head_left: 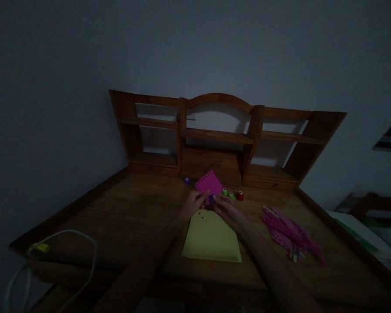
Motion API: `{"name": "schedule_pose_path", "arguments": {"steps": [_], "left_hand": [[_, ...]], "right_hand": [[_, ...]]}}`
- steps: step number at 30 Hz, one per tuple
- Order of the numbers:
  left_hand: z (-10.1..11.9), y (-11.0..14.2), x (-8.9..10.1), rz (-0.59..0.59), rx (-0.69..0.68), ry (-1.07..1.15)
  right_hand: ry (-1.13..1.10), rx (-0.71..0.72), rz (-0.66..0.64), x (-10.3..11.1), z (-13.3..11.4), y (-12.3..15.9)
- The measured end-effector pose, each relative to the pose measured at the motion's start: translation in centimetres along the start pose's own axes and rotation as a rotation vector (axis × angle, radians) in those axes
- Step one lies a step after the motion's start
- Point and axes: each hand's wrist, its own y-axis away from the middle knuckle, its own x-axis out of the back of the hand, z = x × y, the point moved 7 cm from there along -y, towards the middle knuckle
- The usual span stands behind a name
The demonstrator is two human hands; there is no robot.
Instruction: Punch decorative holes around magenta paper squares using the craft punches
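Pink sheet (209, 180): frame centre, beyond yellow sheet (211, 239) | probably light, bendable, easily creased; pinch an unpunched margin | left hand (193, 204) pinching its lower edge | right hand (228, 207) gripping purple punch (212, 199) there | green punches (231, 196) crowd right; wooden hutch (215, 136) behind; widest room over tabletop (143, 204), left of centre

The desk (143, 204) is smooth brown wood, the sheet (211, 237) matt yellow paper, the wall (215, 56) matt and slightly rough.
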Motion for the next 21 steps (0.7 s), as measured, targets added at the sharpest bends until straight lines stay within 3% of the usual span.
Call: {"name": "schedule_pose_path", "arguments": {"steps": [10, 21], "left_hand": [[-0.77, -0.34, -0.04, -0.002, 0.004, -0.014], [-0.18, -0.26, -0.08, -0.015, -0.025, -0.065]], "right_hand": [[0.035, -0.006, -0.003, -0.30, -0.31, 0.17], [0.034, 0.016, -0.050, -0.39, -0.24, 0.17]]}}
